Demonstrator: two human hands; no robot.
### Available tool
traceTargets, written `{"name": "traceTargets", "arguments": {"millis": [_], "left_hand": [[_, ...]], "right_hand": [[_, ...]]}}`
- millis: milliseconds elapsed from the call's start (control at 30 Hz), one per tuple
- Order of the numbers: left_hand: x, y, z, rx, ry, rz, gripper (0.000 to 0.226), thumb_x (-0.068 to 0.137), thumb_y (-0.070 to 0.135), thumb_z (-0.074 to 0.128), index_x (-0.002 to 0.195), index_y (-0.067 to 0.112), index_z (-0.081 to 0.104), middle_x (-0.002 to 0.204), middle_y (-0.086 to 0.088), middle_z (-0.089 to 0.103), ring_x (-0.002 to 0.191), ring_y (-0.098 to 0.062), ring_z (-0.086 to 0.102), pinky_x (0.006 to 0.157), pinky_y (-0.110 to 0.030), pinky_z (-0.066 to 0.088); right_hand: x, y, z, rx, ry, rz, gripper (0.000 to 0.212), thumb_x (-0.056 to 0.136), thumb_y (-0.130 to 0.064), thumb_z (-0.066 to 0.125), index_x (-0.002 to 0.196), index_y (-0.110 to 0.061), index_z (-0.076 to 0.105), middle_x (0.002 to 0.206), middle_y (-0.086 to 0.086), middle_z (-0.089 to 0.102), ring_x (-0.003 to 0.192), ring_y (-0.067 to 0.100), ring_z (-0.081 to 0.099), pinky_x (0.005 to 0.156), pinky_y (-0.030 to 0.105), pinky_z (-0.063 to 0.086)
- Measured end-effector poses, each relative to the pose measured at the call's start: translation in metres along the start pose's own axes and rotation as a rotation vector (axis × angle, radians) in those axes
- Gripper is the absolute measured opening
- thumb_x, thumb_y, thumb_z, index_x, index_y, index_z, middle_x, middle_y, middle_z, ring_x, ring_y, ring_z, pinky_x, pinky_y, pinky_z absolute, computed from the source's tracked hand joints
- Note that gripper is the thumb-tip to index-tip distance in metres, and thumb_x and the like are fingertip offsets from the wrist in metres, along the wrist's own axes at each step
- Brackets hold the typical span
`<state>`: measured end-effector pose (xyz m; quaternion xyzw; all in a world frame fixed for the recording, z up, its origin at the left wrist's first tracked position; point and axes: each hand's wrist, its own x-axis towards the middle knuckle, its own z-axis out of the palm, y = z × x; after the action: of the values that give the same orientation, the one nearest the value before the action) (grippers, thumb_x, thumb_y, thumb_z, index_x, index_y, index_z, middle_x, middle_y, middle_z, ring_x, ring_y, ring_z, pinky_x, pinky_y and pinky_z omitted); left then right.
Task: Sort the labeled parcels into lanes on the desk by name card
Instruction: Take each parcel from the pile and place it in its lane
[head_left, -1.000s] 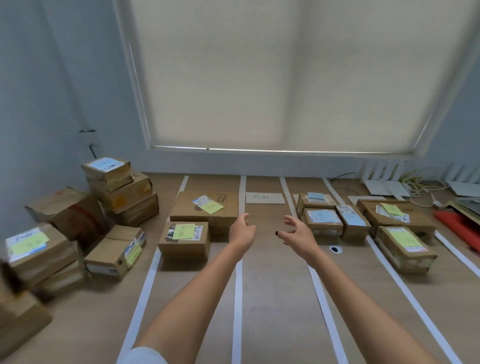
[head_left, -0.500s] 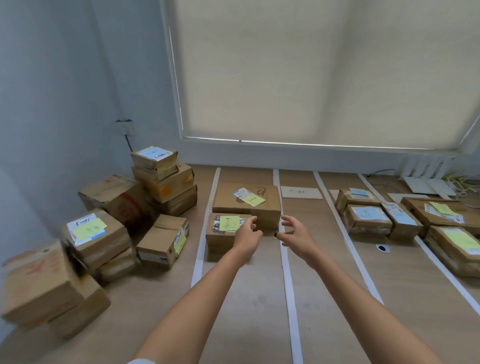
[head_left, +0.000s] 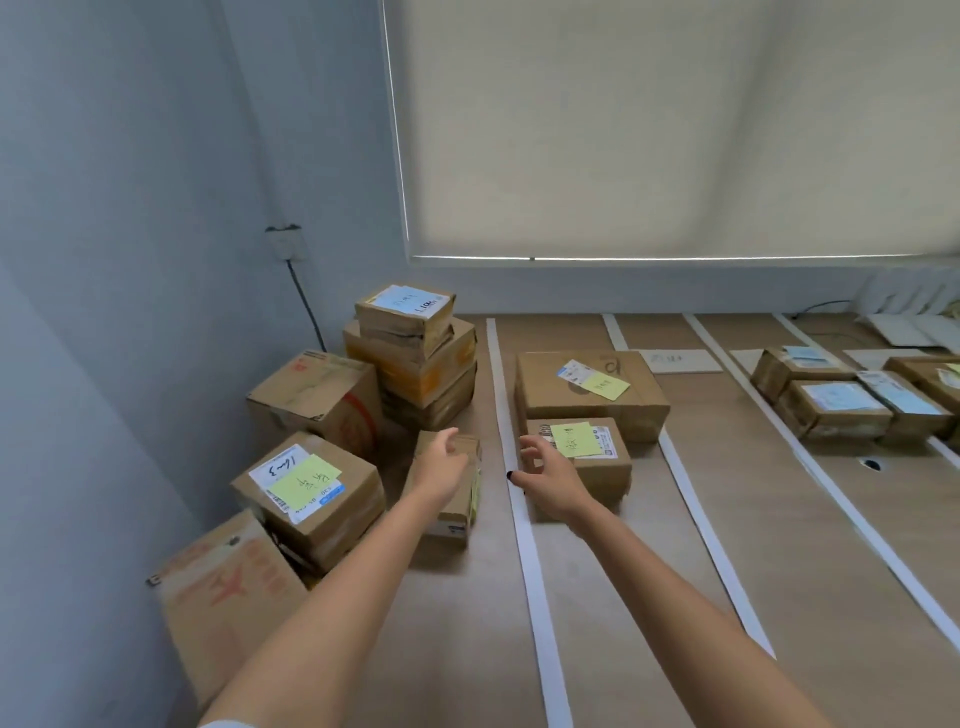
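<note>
Risk lies in a one-sided grab: both hands reach with loose, empty fingers, left hand (head_left: 439, 462) over the small unsorted parcel (head_left: 457, 499) beside the leaning pile (head_left: 311, 483), right hand (head_left: 545, 473) across the white lane tape (head_left: 524, 540), so jostling could topple neighbours.

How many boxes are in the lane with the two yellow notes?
2: a big box at the back, and a small box right in front of it, beside the right hand.
</note>
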<state>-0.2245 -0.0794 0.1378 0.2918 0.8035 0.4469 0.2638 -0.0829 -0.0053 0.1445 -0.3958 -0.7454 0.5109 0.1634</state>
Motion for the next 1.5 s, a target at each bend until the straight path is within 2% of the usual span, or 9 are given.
{"name": "traceTargets", "arguments": {"millis": [300,433,567,733,1000,1133,1267,1400,1500], "left_hand": [[0.045,-0.049,-0.023,0.19,-0.068,-0.075,0.058,0.093,0.012,0.051,0.146,0.018,0.028,0.145,-0.01,0.039,0.13,-0.028,0.041,0.106,-0.042,0.039],[0.062,-0.066,-0.021,0.196,-0.037,-0.084,0.056,0.092,0.012,0.054,0.143,0.014,0.032,0.141,-0.012,0.042,0.128,-0.029,0.042,0.1,-0.038,0.039],[0.08,-0.086,-0.013,0.227,-0.037,-0.18,0.066,0.092,0.013,0.055,0.148,0.013,0.021,0.15,-0.013,0.031,0.136,-0.031,0.033,0.108,-0.04,0.033],[0.098,-0.104,-0.004,0.206,-0.083,-0.275,0.071,0.093,0.014,0.052,0.15,0.01,0.01,0.151,-0.015,0.029,0.137,-0.032,0.032,0.108,-0.04,0.032],[0.097,-0.111,0.011,0.184,-0.087,-0.354,0.076,0.092,0.021,0.051,0.15,0.012,0.002,0.147,-0.015,0.034,0.131,-0.034,0.038,0.104,-0.04,0.035],[0.084,-0.101,0.013,0.112,-0.08,-0.318,0.075,0.088,0.023,0.057,0.146,0.014,0.01,0.142,-0.015,0.035,0.126,-0.033,0.041,0.102,-0.042,0.038],[0.077,-0.084,0.01,-0.031,-0.063,-0.301,0.063,0.087,0.028,0.058,0.139,0.015,0.023,0.136,-0.013,0.043,0.12,-0.03,0.046,0.096,-0.039,0.043],[0.069,-0.059,0.004,-0.233,-0.03,-0.277,0.066,0.091,0.033,0.055,0.146,0.019,0.021,0.141,-0.007,0.042,0.117,-0.021,0.046,0.085,-0.028,0.036],[0.061,-0.042,-0.004,-0.34,-0.056,-0.25,0.068,0.092,0.038,0.053,0.148,0.022,0.019,0.143,-0.005,0.04,0.117,-0.019,0.045,0.088,-0.031,0.038]], "right_hand": [[0.039,0.025,0.056,0.068,-0.026,0.18,0.062,0.086,-0.016,0.063,0.142,-0.017,0.035,0.139,0.01,0.044,0.103,0.016,0.052,0.084,0.027,0.044],[0.057,0.046,0.079,0.103,-0.019,0.265,0.059,0.087,-0.016,0.061,0.141,-0.017,0.036,0.14,0.01,0.043,0.109,0.019,0.052,0.087,0.028,0.041],[0.075,0.062,0.1,0.141,-0.004,0.32,0.06,0.088,-0.017,0.059,0.142,-0.017,0.033,0.142,0.009,0.042,0.121,0.023,0.047,0.087,0.026,0.038],[0.093,0.077,0.121,0.171,-0.018,0.375,0.063,0.09,-0.021,0.057,0.145,-0.018,0.027,0.129,0.002,0.047,0.103,0.012,0.043,0.083,0.024,0.035],[0.106,0.081,0.14,0.245,0.001,0.391,0.056,0.088,-0.024,0.057,0.139,-0.02,0.034,0.128,0.004,0.055,0.105,0.019,0.054,0.075,0.023,0.044],[0.102,0.075,0.129,0.243,0.032,0.357,0.056,0.088,-0.028,0.053,0.14,-0.025,0.032,0.126,0.005,0.049,0.105,0.021,0.053,0.054,0.017,0.043],[0.096,0.062,0.107,0.26,0.12,0.311,0.041,0.094,-0.03,0.039,0.136,-0.029,0.039,0.127,0.007,0.04,0.095,0.012,0.05,0.063,0.021,0.041],[0.083,0.045,0.083,0.287,0.254,0.214,0.033,0.098,-0.023,0.03,0.125,-0.027,0.05,0.127,0.011,0.043,0.103,0.019,0.051,0.085,0.035,0.05],[0.067,0.031,0.066,0.414,0.332,0.153,0.031,0.092,-0.018,0.052,0.12,-0.032,0.047,0.117,0.011,0.047,0.1,0.019,0.054,0.063,0.023,0.053]]}}
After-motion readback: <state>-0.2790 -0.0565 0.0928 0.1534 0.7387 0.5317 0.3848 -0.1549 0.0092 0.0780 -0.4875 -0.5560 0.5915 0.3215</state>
